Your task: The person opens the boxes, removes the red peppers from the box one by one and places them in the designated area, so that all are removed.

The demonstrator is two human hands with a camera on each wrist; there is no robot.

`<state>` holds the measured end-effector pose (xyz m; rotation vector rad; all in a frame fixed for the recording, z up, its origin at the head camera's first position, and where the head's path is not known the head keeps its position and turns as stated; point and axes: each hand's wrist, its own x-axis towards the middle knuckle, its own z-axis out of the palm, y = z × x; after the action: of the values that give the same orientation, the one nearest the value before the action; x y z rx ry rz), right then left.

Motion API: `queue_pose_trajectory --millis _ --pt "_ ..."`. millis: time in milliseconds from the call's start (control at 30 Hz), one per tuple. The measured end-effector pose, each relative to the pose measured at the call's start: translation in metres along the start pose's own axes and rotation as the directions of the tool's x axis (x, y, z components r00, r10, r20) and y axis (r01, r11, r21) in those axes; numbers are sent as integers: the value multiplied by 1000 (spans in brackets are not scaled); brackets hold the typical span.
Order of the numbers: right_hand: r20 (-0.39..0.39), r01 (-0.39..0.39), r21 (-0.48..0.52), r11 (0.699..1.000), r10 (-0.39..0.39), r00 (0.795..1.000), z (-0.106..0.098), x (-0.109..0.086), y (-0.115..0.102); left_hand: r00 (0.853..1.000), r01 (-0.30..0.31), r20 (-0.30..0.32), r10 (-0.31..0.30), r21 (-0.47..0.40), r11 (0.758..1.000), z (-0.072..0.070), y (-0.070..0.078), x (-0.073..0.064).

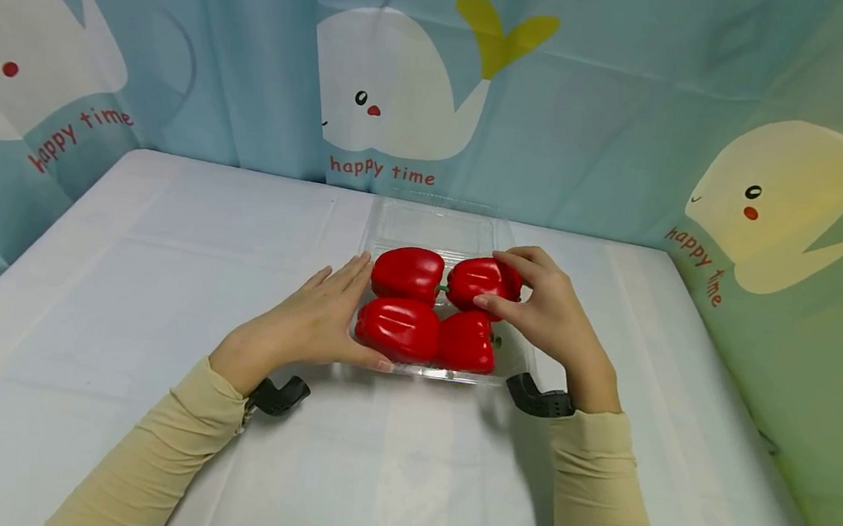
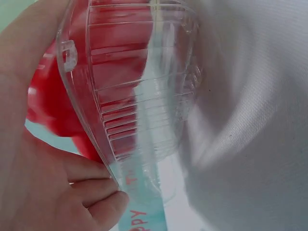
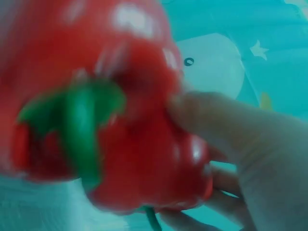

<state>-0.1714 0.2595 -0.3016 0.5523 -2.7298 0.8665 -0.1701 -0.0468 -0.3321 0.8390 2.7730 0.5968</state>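
Note:
Four-sided clear plastic box (image 1: 449, 375) holds several red bell peppers, its hinged lid (image 1: 432, 226) lying back behind it. With thumb and fingertips, my right hand (image 1: 549, 303) pinches the back right bell pepper (image 1: 476, 280). The right wrist view shows that pepper (image 3: 168, 163) beside the green-stemmed front right one (image 3: 139, 53). My left hand (image 1: 311, 320) rests along the box's left side, fingers extended, thumb at the front rim. In the left wrist view its fingertips touch the ribbed box wall (image 2: 144, 115). The other peppers are the back left (image 1: 407, 273) and front left (image 1: 396, 329).
A white cloth covers the table (image 1: 389, 461). Behind and beside it hangs a blue-green curtain (image 1: 590, 144) printed with whales. Black wrist mounts (image 1: 541, 399) stick out from both sleeves near the box's front.

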Motion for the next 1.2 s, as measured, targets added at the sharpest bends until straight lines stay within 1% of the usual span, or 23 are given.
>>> queue_pose_trajectory --millis 133,333,500,600,800,900,967,1067,1133,1200 --pt "-55 10 -9 1000 -11 998 -5 -1 -4 1000 -1 3 1 -3 1000 -1 0 0" --pt "-48 29 -38 999 -31 998 -7 -1 -8 1000 7 2 -7 1 1000 0 -1 0" --pt "-94 35 -60 998 -41 995 -11 -4 -13 1000 7 5 -7 -7 1000 0 -1 1" --pt "-112 40 -60 997 -47 993 -13 -5 -19 1000 -5 -7 5 -12 1000 0 -1 1" --pt "-104 63 -65 996 -70 992 -13 -4 -24 999 -31 -28 31 -24 999 -1 2 0" --pt "-96 61 -67 996 -67 993 -12 -4 -23 997 -65 -45 64 -16 998 -2 5 0" --pt "-92 60 -69 996 -66 994 -11 -4 -23 992 -108 -62 107 -2 994 -2 9 0" --pt "-86 54 -68 996 -60 995 -12 -4 -23 982 -168 -77 171 41 985 -1 17 0" --pt "-83 48 -65 997 -53 995 -12 -4 -23 979 -182 -80 187 71 981 1 22 0" --pt "-83 39 -60 997 -44 996 -13 -4 -22 979 -176 -83 184 101 979 3 26 0"
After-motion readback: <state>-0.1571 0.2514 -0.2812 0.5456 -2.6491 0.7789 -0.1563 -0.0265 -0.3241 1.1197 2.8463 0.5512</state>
